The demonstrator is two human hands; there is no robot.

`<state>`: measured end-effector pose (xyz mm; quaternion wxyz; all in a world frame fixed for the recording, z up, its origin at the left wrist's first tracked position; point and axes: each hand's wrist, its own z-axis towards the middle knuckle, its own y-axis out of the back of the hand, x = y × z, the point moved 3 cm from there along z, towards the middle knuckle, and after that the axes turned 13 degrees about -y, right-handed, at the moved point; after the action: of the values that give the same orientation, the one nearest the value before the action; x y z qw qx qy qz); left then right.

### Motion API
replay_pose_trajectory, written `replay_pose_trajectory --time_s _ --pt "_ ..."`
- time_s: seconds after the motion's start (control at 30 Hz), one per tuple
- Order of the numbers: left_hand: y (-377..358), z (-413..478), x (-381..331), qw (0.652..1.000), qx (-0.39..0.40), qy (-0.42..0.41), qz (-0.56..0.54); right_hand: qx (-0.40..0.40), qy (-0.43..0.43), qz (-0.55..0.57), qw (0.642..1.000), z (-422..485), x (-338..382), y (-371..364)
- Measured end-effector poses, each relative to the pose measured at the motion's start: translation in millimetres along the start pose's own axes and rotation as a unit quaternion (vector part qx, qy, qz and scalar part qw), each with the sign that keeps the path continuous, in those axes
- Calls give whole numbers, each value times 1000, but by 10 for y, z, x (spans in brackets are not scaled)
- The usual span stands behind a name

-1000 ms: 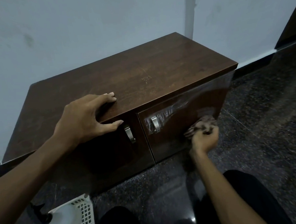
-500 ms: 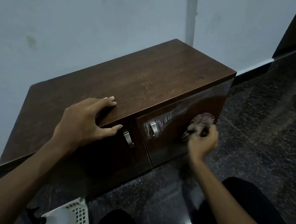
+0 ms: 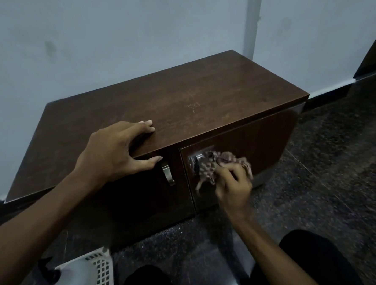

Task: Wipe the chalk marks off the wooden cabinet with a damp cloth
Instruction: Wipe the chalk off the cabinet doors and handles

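Head view: we brace the cabinet (image 3: 180,103) with our left hand (image 3: 115,153) spread open over its top front edge, likely steadying it. Our right hand (image 3: 233,183) grips the bunched cloth (image 3: 214,162), pressing it against the right door (image 3: 259,142) beside its handle (image 3: 198,158), where pale chalk marks (image 3: 193,161) remain.

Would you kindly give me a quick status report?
Left hand braced on cabinet top. Right hand rubbing cloth by right door handle. Nothing obstructing.

I see the right hand (image 3: 233,184) w/ the cloth (image 3: 215,165) has slid from the right door's (image 3: 249,151) mid-right area over to its left end, now at the handle (image 3: 198,157). Whitish smear on door mostly gone; only a bit left by handle.
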<state>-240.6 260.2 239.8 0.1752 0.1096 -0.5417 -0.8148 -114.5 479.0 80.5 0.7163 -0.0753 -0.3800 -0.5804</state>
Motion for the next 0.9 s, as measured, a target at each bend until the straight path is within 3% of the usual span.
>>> replay_pose_trajectory --time_s 0.1,0.23,0.3,0.4,0.53,0.63,0.73,0.9 --pt "6 -5 -9 1000 -4 1 1 12 -62 -10 998 81 -199 86" --pt "17 11 -17 1000 -6 -1 -3 -133 -249 -34 959 743 -560 464" --pt "12 13 -8 1000 -5 0 -1 -195 -300 -18 934 1088 -654 653" --pt "1 18 9 1000 3 1 3 -236 -301 27 924 1237 -568 722" --pt "-4 15 15 1000 6 0 10 -209 -221 27 952 807 -219 401" --pt "-10 10 15 1000 4 4 10 -152 -127 26 980 402 55 115" --pt "-15 0 12 1000 5 4 9 -39 -25 3 999 42 147 -45" --pt "-21 1 12 1000 -1 8 9 -2 -107 -1 994 -68 -231 16"
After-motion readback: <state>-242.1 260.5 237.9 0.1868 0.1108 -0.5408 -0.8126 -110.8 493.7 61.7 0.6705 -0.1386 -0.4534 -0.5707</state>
